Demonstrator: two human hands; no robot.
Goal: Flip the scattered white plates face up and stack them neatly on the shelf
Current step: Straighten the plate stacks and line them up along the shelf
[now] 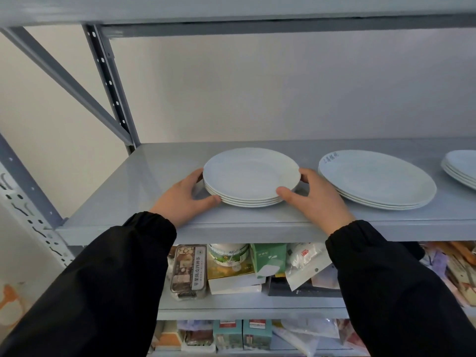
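Close to done, by the look of it. In the middle of the grey shelf (154, 181), a small stack (251, 173) of white plates, all face up, about four or five, with rims lined up well. Left hand (184, 199) at 9 o'clock of the small stack, fingers curled round the back edge and thumb pressed to the low rims in front. Right hand (318, 199) at 4 o'clock, thumb on the top rim and fingers curled round the far side. Both hands clamped on the small stack, one at each side, well apart from each other with the plates between. Cannot tell if lifting, setting down or just nudging straight; looks to sit on the shelf. At 3 o'clock of the small stack, just beside the right hand, a big stack (377, 179) of wider white plates, face up too, with some dark writing (331, 157) on the far rim, too small to read. Farther along at 3 o'clock, a third stack (462, 166), cut off by the edge of the view. No plate seen face down, and none lying alone. Maybe more plates out of view; no way to know. Likely left to do: a last little push to square the small stack, then let go. Down at 6 o'clock, a lower shelf (247, 304) crowded with food boxes (189, 271) and bags (304, 264), not part of the job.
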